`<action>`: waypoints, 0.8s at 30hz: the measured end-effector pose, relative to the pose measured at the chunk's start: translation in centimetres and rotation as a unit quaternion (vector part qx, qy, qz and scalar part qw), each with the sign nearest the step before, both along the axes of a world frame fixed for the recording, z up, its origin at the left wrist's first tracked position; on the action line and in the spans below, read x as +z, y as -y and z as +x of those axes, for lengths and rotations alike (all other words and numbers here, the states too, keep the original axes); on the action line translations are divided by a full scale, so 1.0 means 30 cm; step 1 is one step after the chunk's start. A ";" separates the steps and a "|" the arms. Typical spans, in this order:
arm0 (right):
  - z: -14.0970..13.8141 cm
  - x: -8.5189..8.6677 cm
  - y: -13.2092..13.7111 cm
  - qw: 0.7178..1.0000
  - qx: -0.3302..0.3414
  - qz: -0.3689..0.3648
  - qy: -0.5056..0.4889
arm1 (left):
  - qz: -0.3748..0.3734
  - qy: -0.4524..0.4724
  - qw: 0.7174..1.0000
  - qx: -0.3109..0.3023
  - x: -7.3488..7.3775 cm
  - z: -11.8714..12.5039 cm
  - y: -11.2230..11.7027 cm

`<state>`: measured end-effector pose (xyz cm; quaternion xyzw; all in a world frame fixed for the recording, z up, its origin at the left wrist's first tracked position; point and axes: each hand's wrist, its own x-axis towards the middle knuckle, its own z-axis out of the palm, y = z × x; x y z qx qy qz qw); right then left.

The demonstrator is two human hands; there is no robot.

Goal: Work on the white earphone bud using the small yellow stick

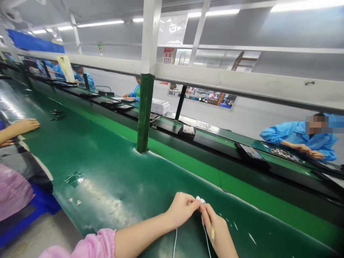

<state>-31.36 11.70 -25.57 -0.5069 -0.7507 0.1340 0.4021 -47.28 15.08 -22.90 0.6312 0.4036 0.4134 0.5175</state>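
standing in the room, i see a pair of small white earbuds (202, 201) held above the green tabletop (120, 193), right at the meeting point of two bare hands. the left hand (180, 210) comes in from the left, thumb and forefinger pinched narrow on the near side of the buds; the right hand (219, 229) rises from the lower right, its fingertips closed up against the same white cluster. neither hand is nearer: the buds sit between both sets of fingertips, poking up just beyond them, so the fingers hide how the grip is shared and i cannot tell which hand bears which bud. the cluster's longer line slants slightly, its left end farther from the person, while two thin white cords trail back toward the body, the left cord (175, 240) showing below the left wrist and the right cord (206, 239) running between the hands, just beside the right one. a pale yellow strip (213, 233) lies against the right fingers, and white scraps (252, 238) are scattered on the tabletop to the right.
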 end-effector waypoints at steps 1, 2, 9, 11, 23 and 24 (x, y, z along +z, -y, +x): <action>0.003 -0.006 -0.001 1.000 -0.004 -0.005 0.009 | 0.000 -0.004 1.000 0.002 -0.001 0.001 0.000; 0.005 -0.012 -0.003 1.000 -0.010 -0.007 0.018 | 0.001 -0.007 1.000 0.004 -0.004 0.003 0.000; 0.003 -0.017 -0.011 0.999 -0.025 -0.006 0.035 | 0.006 -0.022 1.000 0.014 -0.039 0.012 -0.007; 0.005 -0.011 -0.013 0.999 -0.024 0.009 0.037 | 0.011 -0.024 1.000 0.015 -0.049 0.016 -0.009; -0.014 0.029 -0.020 0.994 -0.045 -0.003 0.100 | 0.068 -0.024 0.997 0.003 -0.032 0.000 -0.006; -0.013 0.039 -0.002 0.993 -0.043 -0.003 0.109 | 0.073 -0.020 0.997 -0.017 -0.031 -0.002 -0.002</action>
